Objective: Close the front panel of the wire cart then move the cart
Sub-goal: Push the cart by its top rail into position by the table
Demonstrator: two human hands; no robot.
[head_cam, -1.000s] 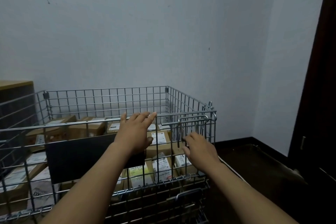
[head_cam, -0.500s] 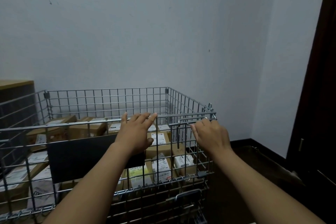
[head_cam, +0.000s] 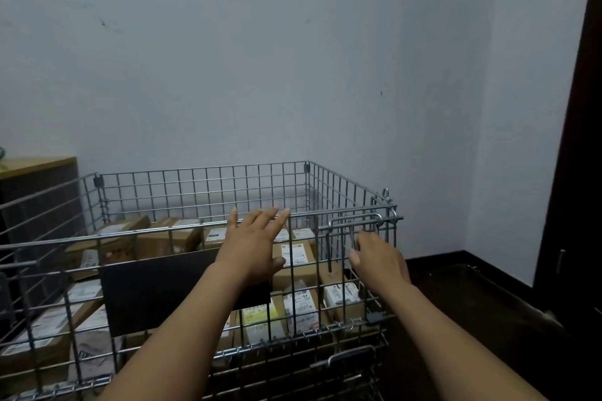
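Steel-mesh wire cart (head_cam: 202, 185) (parcel-filled) stands upright, left hand (head_cam: 254, 244) spread flat, right hand (head_cam: 378, 257) pinching its latch (head_cam: 353, 221).

Right hand (head_cam: 379, 259) dropped from top rail to latch bar (head_cam: 354, 238).

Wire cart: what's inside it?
Inside the grey wire cart: brown cardboard boxes with white labels. A black rectangular panel and both forearms cover the boxes behind them.

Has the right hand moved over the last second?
Yes. The right hand rose to the latch handle at the front panel's top rail, then dropped back below it.
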